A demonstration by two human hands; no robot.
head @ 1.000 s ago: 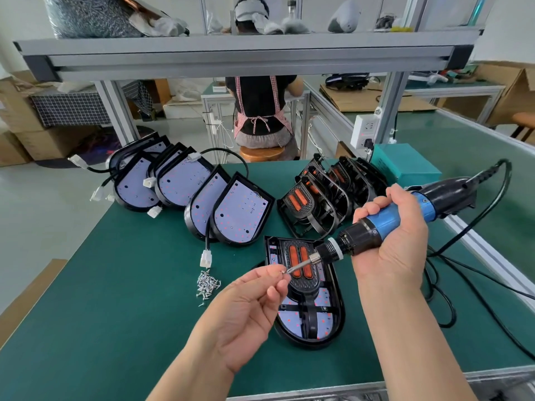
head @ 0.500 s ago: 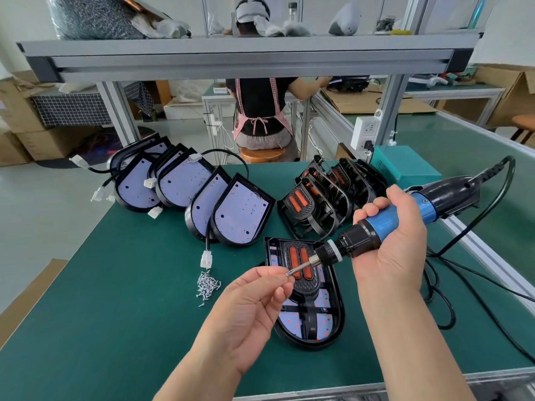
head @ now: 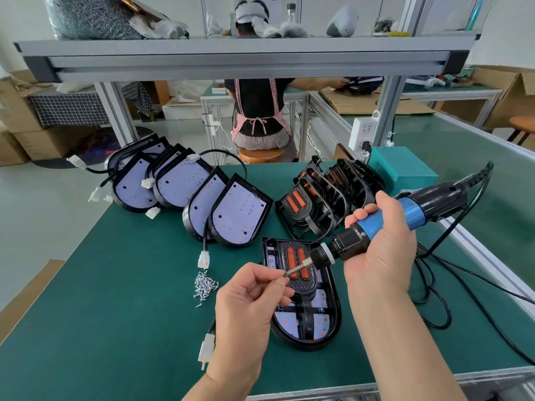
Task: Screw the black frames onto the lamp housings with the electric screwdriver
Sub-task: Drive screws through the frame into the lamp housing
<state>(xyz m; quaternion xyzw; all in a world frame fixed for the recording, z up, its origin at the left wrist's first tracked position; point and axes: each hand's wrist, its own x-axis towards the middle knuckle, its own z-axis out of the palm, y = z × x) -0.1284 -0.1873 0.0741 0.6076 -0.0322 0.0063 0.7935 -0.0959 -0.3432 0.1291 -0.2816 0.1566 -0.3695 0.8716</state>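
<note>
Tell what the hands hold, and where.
Right hand grips the electric screwdriver by its blue body; left hand pinches what seems a screw at the bit's tip.

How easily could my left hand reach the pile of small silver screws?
Probably easily: the left hand is just right of the small silver screws, only bare green mat between.

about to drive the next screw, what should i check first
1. The right hand grips the electric screwdriver: ok.
2. The screw pinched by the left hand is seated on the bit: cannot tell, too small.
3. The black frame sits in the lamp housing: ok.
4. The bit stands upright over a screw hole: not ok, slanted above the frame.
5. The screw pile lies beside the housing: ok.
6. The cord lies clear of the housing: ok.
</note>
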